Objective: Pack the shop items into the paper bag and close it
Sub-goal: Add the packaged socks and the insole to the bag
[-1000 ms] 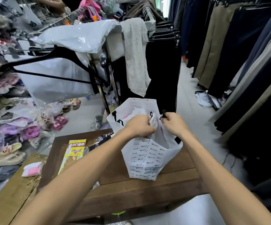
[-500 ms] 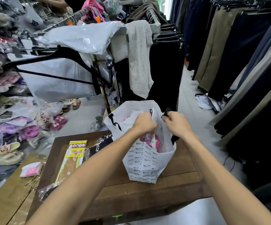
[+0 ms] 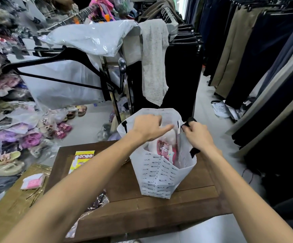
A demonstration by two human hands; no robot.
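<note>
A white paper bag (image 3: 157,178) with black printed lettering stands upright on the dark wooden table (image 3: 159,207). Its mouth gapes open, and pink and white packaged items (image 3: 165,149) lie inside. My right hand (image 3: 197,135) pinches the black ribbon handle (image 3: 188,121) at the bag's right rim. My left hand (image 3: 149,127) hovers over the bag's mouth with fingers spread and nothing in it. A yellow flat packet (image 3: 82,159) and a clear plastic packet (image 3: 96,204) lie on the table to the left of the bag.
A clothes rack (image 3: 122,81) with a black hanger, plastic covers and a grey garment stands just behind the table. Bagged slippers (image 3: 10,137) pile up at the left. Dark trousers (image 3: 265,58) hang along the right aisle. A pink and white packet (image 3: 33,180) lies on a lower surface.
My left hand has let go of the bag's rim, lifted and spread its fingers over the mouth. The bag's top has opened wider, showing the pink items. My right hand stays on the handle.
</note>
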